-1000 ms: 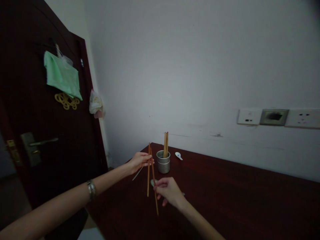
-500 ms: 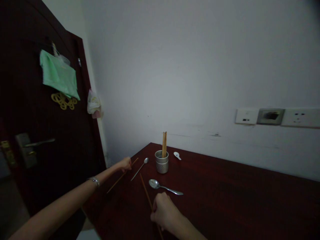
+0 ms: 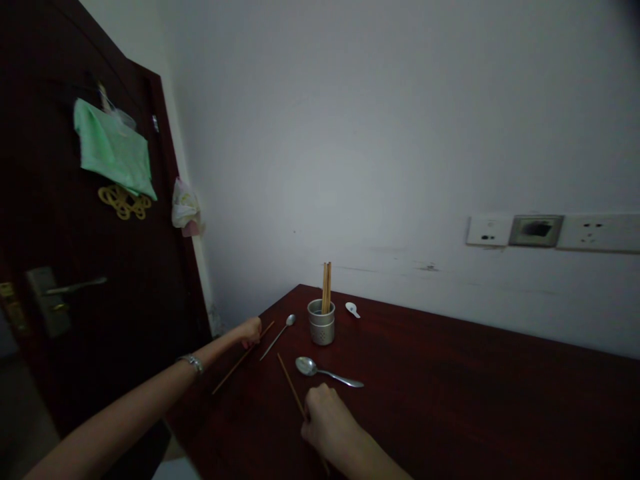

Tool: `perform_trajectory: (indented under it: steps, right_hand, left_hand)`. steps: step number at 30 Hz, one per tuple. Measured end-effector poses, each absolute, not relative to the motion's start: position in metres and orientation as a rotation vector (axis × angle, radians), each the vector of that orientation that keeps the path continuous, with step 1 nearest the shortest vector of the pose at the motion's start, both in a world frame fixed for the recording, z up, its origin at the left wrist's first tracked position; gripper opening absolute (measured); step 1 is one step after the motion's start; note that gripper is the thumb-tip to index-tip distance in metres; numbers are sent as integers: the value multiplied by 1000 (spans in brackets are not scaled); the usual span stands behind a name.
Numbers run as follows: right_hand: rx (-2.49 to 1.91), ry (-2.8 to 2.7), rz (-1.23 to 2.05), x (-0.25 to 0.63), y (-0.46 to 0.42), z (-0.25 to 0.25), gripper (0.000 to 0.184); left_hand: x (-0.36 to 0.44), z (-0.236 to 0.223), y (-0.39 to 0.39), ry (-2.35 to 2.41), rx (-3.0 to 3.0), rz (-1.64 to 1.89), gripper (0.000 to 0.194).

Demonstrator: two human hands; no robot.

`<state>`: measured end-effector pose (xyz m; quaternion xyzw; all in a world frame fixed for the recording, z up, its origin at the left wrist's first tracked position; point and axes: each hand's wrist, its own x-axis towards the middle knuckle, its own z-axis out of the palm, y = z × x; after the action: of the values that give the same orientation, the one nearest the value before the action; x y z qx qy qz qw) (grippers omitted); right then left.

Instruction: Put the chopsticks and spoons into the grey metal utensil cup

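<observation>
My left hand (image 3: 250, 330) is closed on a wooden chopstick (image 3: 235, 367) that lies slanted near the table's left edge. My right hand (image 3: 325, 420) is curled over a second chopstick (image 3: 290, 383) lying on the dark red table (image 3: 450, 400). Between the two chopsticks lies a thin metal spoon (image 3: 279, 335). A larger metal spoon (image 3: 325, 372) lies just beyond my right hand. A small metal holder (image 3: 321, 322) with several chopsticks standing in it sits near the table's far corner.
A small white ceramic spoon (image 3: 352, 309) lies behind the holder by the white wall. A dark door (image 3: 75, 267) with a handle, a green cloth and a hanging bag stands at the left. Wall sockets (image 3: 550, 231) sit at the right.
A second ago both hands held the chopsticks upright together above the table. They have since moved apart and lowered one chopstick each flat onto the table; little changed in the last half second.
</observation>
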<state>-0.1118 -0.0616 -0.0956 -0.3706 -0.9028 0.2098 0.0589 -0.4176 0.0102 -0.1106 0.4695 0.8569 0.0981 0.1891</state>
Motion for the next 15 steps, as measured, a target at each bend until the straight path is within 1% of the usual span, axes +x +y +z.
perform_trajectory:
  steps: [10, 13, 15]
  right_hand:
    - [-1081, -2666, 668, -110, -49, -106, 20]
    - [-1032, -2635, 678, -109, -45, -105, 19]
    - [-1029, -2585, 781, -106, -42, -99, 15]
  left_hand:
    - [-419, -102, 10, 2389, 1396, 366, 18]
    - [-417, -87, 21, 2463, 1487, 523, 13]
    - [-410, -72, 32, 2513, 1578, 730, 6]
